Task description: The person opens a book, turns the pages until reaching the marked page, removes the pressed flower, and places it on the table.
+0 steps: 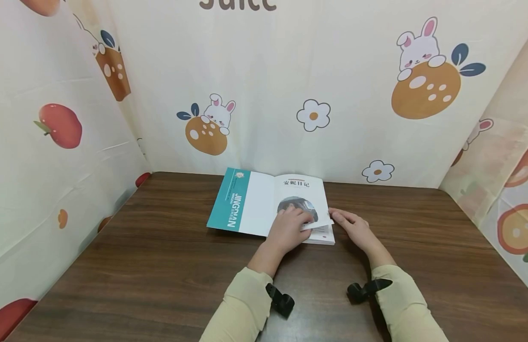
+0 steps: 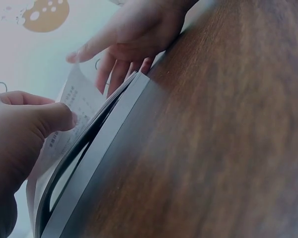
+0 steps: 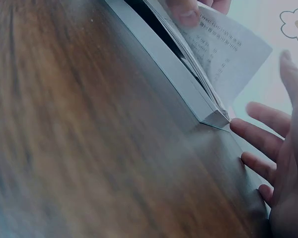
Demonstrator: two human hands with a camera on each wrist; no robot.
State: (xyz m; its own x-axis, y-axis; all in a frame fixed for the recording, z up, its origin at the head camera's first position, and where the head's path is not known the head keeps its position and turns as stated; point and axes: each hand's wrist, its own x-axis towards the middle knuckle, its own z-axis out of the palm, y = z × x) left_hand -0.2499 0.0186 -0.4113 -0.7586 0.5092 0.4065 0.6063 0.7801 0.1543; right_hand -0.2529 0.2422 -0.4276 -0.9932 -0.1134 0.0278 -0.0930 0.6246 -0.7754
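An open book (image 1: 257,197) lies on the table near the back wall, its teal cover flap spread to the left. The title page (image 1: 301,187), with an oval picture, is lifted along its lower edge. My left hand (image 1: 287,227) pinches this page, fingers on top and thumb (image 2: 64,118) against its printed underside. At the page's right corner is my right hand (image 1: 355,229), its thumb tip close to the paper. The right hand's fingers (image 3: 260,139) extend loosely beside the book's corner, holding nothing. Under the raised page, the page stack (image 3: 161,69) shows its edges.
The brown wooden table (image 1: 152,270) spreads around the book on both sides and in front. A pale patterned cloth (image 1: 264,61) with rabbits, fruit and flowers hangs behind it and at both sides. Black wrist straps (image 1: 283,301) sit over the yellow sleeves (image 1: 246,304).
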